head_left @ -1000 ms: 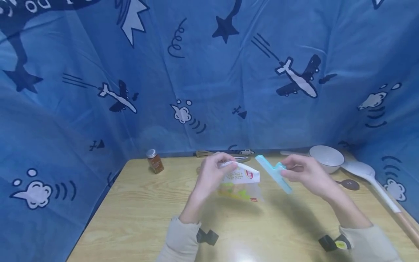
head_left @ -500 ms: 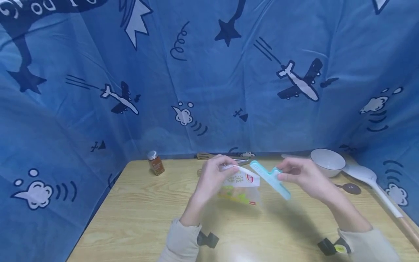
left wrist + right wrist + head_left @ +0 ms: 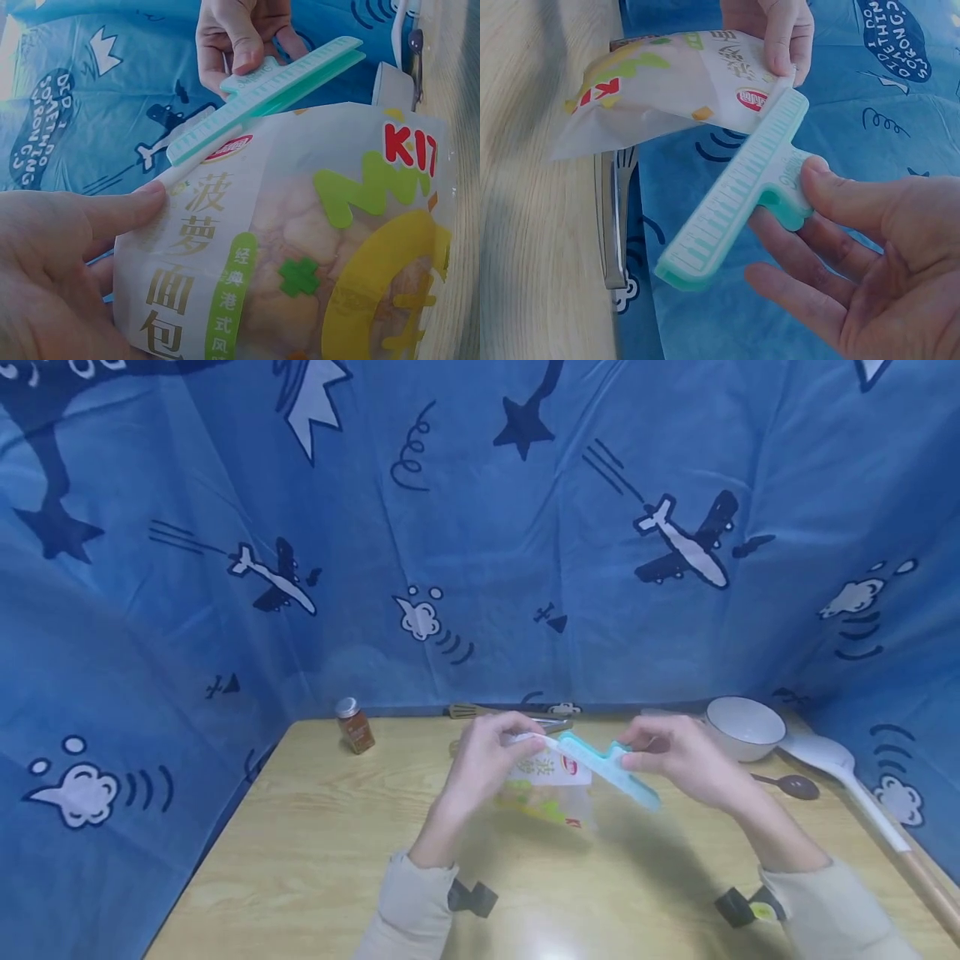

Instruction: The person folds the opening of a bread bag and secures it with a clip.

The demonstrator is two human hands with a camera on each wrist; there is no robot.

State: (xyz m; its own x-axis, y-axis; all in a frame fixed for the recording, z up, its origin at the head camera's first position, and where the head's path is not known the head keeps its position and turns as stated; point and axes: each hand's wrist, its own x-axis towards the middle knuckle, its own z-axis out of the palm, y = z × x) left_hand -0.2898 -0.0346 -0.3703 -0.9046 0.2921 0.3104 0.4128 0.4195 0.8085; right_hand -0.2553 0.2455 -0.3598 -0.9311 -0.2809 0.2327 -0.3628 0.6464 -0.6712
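Observation:
A printed bread bag [image 3: 292, 240], partly see-through with pale pieces inside, hangs from my left hand [image 3: 487, 760]. That hand pinches its folded white top edge between thumb and fingers. My right hand [image 3: 686, 760] pinches the handle of a mint-green bag clip [image 3: 735, 195] between thumb and fingers. In the left wrist view the clip's long bar slants over the bag's folded edge, its jaws slightly apart at the far end. The end of the bar nearest my left thumb meets the fold. Whether the bag lies between the jaws is hard to tell.
A spice jar [image 3: 355, 725] stands at the back left of the wooden table [image 3: 300, 860]. Behind the bag lie a wooden slotted turner [image 3: 467, 711] and metal utensils. At the right are a white bowl [image 3: 745, 728], a brown spoon [image 3: 797, 787] and a large white ladle [image 3: 855, 768].
My right hand has brought the clip leftward, from apart from the bag to its folded top edge. The left hand keeps its pinch on the bag, nearly still.

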